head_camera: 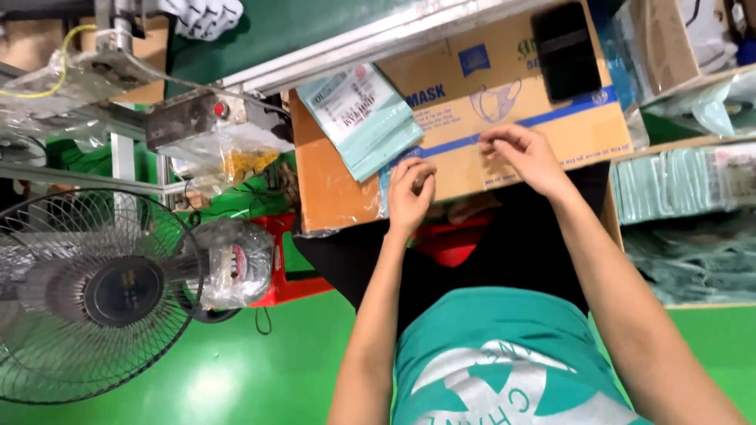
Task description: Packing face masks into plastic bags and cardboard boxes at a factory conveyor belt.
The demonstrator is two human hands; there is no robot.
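At the centre of the frame, the left hand [411, 191] curls closed on the edge of a thin pale-blue plastic packet [386, 193], while the right hand [526, 155] pinches its fingertips together on the flat brown cardboard box [551, 134]. A pale-green packet stack [364, 116] lies up-left; a black fan [94, 291] stands lower left.

— Where are the hands?
— Both rest on the flat brown cardboard carton [543, 134]. The left hand [410, 193] curls its fingers at the near edge; the right hand [526, 154] pinches along the carton's blue stripe.
— And nearby?
— A pale green plastic packet [364, 114] lies left; a black round fan [93, 293] stands far left.
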